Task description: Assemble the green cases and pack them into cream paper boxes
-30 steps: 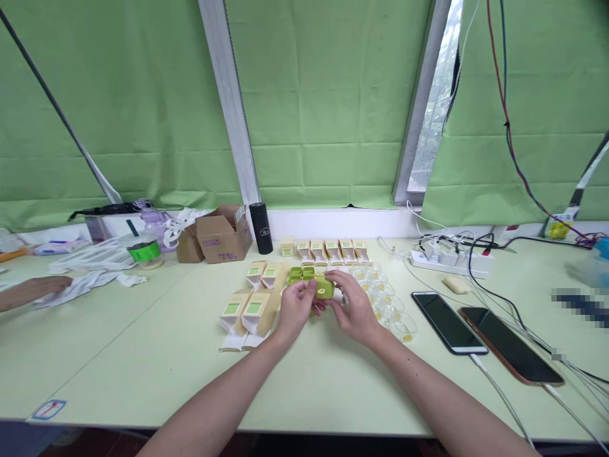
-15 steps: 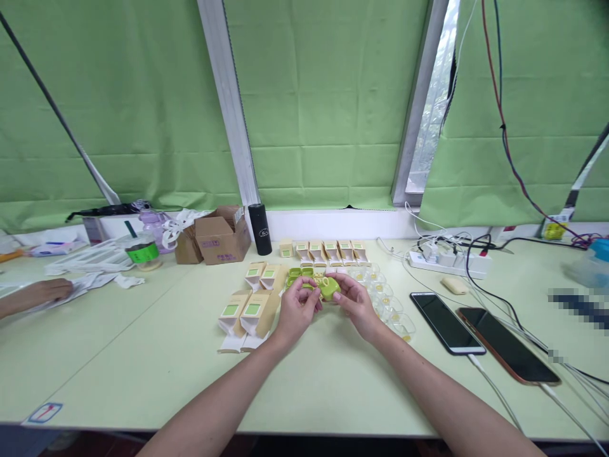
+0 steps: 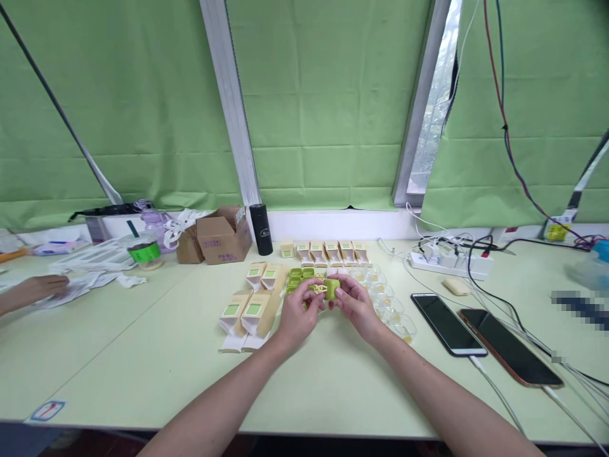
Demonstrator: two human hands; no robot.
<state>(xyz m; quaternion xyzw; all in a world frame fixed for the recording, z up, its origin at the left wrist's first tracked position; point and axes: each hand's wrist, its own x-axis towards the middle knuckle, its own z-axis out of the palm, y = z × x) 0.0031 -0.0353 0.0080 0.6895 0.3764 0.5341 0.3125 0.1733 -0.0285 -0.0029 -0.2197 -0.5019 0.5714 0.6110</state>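
Note:
Both my hands meet over the middle of the pale green table (image 3: 143, 355) and hold one small green case (image 3: 326, 289) between their fingertips. My left hand (image 3: 299, 314) pinches its left end, my right hand (image 3: 354, 306) its right end. Its top shows a pale printed mark. More green cases (image 3: 301, 274) lie just behind my fingers. Tan cartons with green labels (image 3: 250, 311) lie to the left, and clear plastic cups (image 3: 397, 320) stand in a row to the right.
A row of small tan boxes (image 3: 333, 251) and a black cylinder (image 3: 261, 228) stand near the window sill. Two phones (image 3: 480, 333) and a power strip (image 3: 451, 261) with cables lie at the right. Another person's hand (image 3: 35, 289) rests at the far left by brown cardboard boxes (image 3: 221, 236).
The green case has turned in my fingers, so that its printed top now faces me. My hands stay in the same spot over the table.

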